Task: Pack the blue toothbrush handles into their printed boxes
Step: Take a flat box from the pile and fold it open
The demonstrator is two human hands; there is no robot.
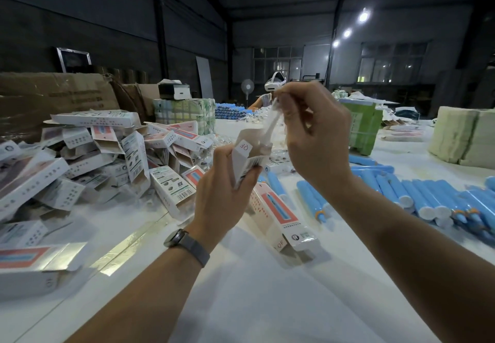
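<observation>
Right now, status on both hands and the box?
Left hand grips open printed box, upright. Right hand pinches a white piece at the box mouth; cannot tell what. Blue handles lie right on table. Nothing blocking.

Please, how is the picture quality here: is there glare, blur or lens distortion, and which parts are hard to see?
Head view: ceiling lamps flare white in a dim hall; wide-angle bending curves the table edges; the foil-sided boxes glare; the right hand and the white piece it pinches over the box in the left hand are slightly motion-blurred.
</observation>
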